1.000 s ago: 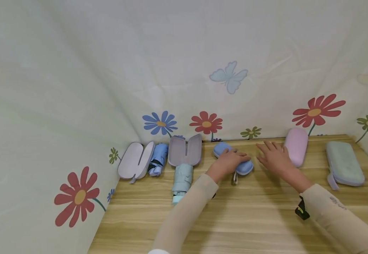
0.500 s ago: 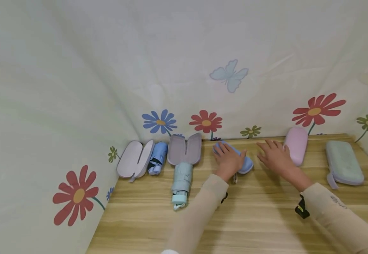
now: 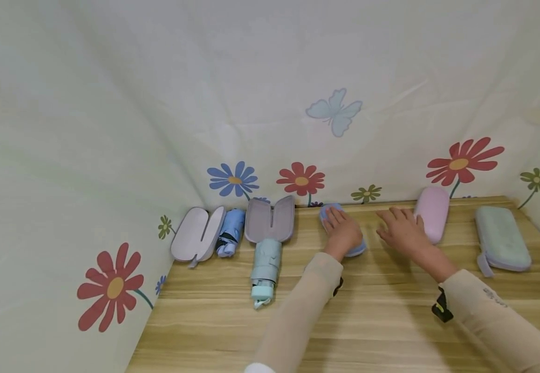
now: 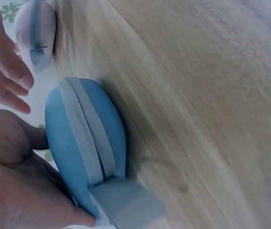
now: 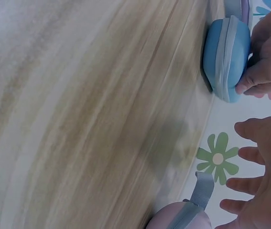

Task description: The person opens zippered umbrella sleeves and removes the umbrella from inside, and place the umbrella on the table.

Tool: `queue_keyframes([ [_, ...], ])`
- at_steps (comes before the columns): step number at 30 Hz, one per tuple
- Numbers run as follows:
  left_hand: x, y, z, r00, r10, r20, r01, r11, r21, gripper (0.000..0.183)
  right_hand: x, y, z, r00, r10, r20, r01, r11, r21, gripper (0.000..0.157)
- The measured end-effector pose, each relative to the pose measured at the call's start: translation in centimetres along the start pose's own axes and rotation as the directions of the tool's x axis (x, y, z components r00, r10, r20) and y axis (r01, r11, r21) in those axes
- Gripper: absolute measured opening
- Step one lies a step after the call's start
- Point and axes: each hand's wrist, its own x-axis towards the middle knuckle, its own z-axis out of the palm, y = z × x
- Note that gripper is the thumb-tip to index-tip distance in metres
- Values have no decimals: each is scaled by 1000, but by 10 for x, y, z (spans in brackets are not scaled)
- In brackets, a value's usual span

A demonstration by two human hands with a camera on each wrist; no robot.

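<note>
So the blue zip case (image 4: 85, 138) is right under the left hand (image 3: 343, 230), fingers laid out pretty straight across its top. Right hand (image 3: 404, 233) is just to the right, fingers apart, with a pink case (image 3: 433, 212) right beside it and a green case (image 3: 504, 238) further right. Left of the left hand: teal umbrella (image 3: 267, 261), flipped-open grey case (image 3: 258, 223), blue umbrella (image 3: 232, 228). All on the table (image 3: 377, 336).

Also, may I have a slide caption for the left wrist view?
Left hand touching a blue case with grey strap; beyond it, the right hand and a pink case.
</note>
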Motion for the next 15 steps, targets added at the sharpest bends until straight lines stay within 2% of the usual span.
queue_keyframes([
  [5, 1, -3, 6, 997, 77, 11, -78, 996, 39, 87, -1, -2, 3, 1000, 3, 4, -3, 1000, -16, 51],
  [10, 1, -7, 10, 990, 142, -20, -139, 984, 113, 93, -1, -3, 5, 1000, 1, -2, -1, 1000, -25, 50],
  [15, 3, -9, 11, 984, 164, -62, -161, 986, 50, 94, 0, -5, 5, 1000, -5, 9, 6, 1000, -22, 49],
])
